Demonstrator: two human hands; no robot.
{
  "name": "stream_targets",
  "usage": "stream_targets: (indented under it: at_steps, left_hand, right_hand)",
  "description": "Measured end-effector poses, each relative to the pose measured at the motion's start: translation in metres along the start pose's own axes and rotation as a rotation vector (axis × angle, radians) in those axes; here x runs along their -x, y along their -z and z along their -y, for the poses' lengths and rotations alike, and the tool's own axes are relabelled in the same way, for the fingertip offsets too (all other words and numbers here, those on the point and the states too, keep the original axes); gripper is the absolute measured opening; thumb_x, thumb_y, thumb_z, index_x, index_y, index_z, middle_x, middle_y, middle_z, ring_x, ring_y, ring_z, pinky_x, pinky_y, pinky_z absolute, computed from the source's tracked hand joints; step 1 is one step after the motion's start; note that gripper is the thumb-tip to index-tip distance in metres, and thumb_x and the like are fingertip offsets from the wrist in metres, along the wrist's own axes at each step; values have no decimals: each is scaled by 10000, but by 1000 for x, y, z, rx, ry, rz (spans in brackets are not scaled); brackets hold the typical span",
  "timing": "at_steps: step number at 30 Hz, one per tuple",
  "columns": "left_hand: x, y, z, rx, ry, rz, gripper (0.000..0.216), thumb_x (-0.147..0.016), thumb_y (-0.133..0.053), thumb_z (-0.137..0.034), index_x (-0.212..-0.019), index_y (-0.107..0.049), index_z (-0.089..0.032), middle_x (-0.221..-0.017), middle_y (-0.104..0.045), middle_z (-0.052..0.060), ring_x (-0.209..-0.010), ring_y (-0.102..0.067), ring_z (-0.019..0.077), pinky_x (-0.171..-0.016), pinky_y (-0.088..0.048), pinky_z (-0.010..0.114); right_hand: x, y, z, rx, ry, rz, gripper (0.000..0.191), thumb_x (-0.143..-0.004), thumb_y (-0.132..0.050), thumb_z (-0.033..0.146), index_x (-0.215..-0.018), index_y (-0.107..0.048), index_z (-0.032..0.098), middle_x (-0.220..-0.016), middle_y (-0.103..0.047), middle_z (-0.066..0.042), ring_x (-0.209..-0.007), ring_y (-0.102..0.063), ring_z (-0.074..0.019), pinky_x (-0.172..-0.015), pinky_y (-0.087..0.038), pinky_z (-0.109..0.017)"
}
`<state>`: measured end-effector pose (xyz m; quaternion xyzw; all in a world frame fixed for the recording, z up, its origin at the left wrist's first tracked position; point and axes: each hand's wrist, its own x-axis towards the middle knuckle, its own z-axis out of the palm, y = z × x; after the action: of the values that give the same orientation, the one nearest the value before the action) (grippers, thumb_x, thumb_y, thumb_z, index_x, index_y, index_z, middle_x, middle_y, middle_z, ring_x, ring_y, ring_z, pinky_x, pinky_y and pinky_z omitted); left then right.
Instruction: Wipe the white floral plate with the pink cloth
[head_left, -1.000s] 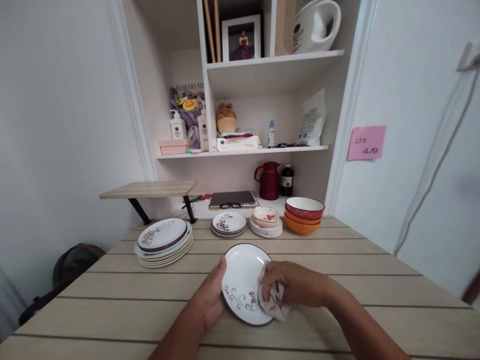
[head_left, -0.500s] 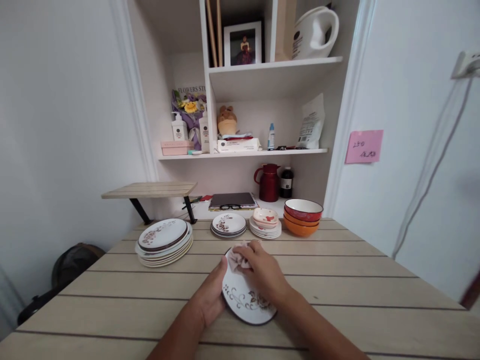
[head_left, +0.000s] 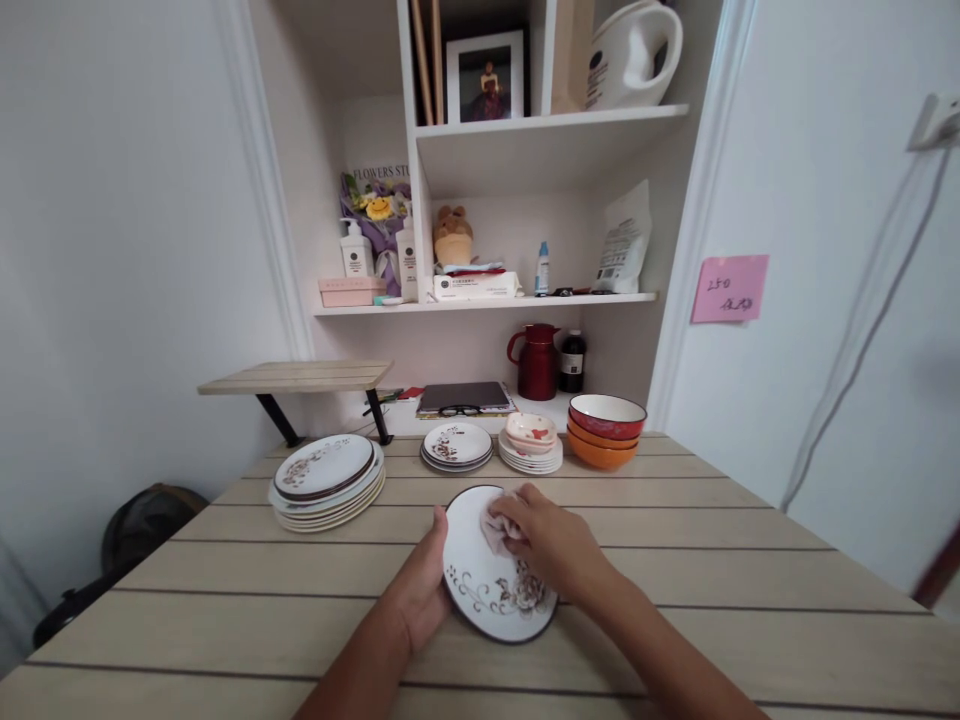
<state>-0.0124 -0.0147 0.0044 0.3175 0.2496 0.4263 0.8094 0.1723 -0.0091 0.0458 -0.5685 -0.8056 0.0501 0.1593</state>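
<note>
A white plate (head_left: 487, 590) with a dark rim and a brown flower pattern is tilted up over the wooden table (head_left: 675, 590). My left hand (head_left: 424, 590) grips its left edge, thumb on the face. My right hand (head_left: 547, 545) presses a small pinkish cloth (head_left: 496, 530) against the upper middle of the plate, fingers closed on the cloth.
A stack of large patterned plates (head_left: 328, 480) sits at the left. Behind are small plates (head_left: 457, 447), pink saucers (head_left: 532, 443) and stacked red and orange bowls (head_left: 607, 428). A red jug (head_left: 538, 361), glasses and a tablet lie by the shelves. A low wooden riser (head_left: 300, 380) stands at the back left.
My right hand carried the cloth from the plate's lower right up to its top edge, then slightly down toward the middle. My left hand stayed on the plate's left edge.
</note>
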Motion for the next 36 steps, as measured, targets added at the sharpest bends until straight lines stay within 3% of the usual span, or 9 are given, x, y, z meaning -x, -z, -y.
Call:
stream_targets:
  at_steps: [4,9,11,15,18,21,25,29,36]
  left_hand:
    - [1,3,1,7,0,7,685,-807,-399,-602,-1291,-468,-123,-1237,-572,173,-1225,-457,289,-1066,-239,449]
    - [0,1,0,41,-7,13,681,-805,-410,-597,-1275,-483,-110,-1203,-597,177,-1182,-497,298,-1042,-286,445]
    - [0,-1,-1,61,-5,-2,677,-803,-418,-593,-1266,-490,-105,-1187,-608,176,-1166,-510,301,-1031,-306,443]
    - [0,-5,-1,68,-38,-44,662,-807,-439,-573,-1266,-484,-99,-1161,-622,178,-1149,-525,297,-1028,-309,445]
    - [-2,-5,0,74,-56,-23,651,-811,-445,-557,-1284,-467,-110,-1178,-613,175,-1161,-517,292,-1040,-289,446]
    - [-3,-4,1,79,-71,-6,651,-812,-449,-548,-1307,-445,-126,-1212,-593,171,-1180,-501,292,-1051,-268,448]
    - [-3,-4,2,88,-79,18,641,-818,-449,-528,-1335,-416,-149,-1244,-571,160,-1197,-485,294,-1056,-256,449]
    - [-2,-3,2,96,-82,41,640,-826,-440,-518,-1344,-402,-145,-1266,-552,160,-1197,-484,293,-1053,-262,439]
    - [-2,0,1,110,-73,34,673,-819,-430,-548,-1326,-419,-106,-1227,-578,182,-1164,-507,306,-1033,-287,447]
  right_hand:
    - [15,12,-9,-21,96,224,301,-630,-624,215,-915,-622,310,-923,-600,0,-811,-560,-190,-612,-297,-251]
    - [20,6,6,-228,354,325,356,-631,-649,193,-959,-618,328,-947,-590,32,-858,-541,-161,-696,-336,-239]
    - [16,-4,20,-293,378,258,382,-660,-628,172,-1004,-601,337,-981,-569,33,-894,-533,-152,-739,-351,-234]
    - [0,-20,34,-255,270,-17,391,-739,-552,144,-1077,-568,340,-1047,-515,0,-924,-523,-153,-765,-369,-241]
    - [-12,-20,25,-169,173,-163,389,-776,-551,176,-1129,-551,339,-1086,-496,-30,-994,-497,-181,-812,-374,-266]
    - [-15,-15,8,-87,117,-225,410,-786,-548,176,-1159,-535,347,-1111,-489,-39,-1043,-475,-198,-846,-367,-290]
    - [-6,-10,-8,-41,53,-123,432,-769,-552,186,-1160,-517,366,-1126,-487,-24,-1023,-504,-194,-755,-380,-263]
    - [2,-7,-16,-89,11,49,445,-712,-593,188,-1119,-515,350,-1062,-495,2,-836,-559,-150,-662,-357,-240]
    - [11,-9,-2,-192,185,149,460,-642,-626,157,-1058,-530,328,-1027,-503,21,-824,-539,-141,-713,-365,-237]
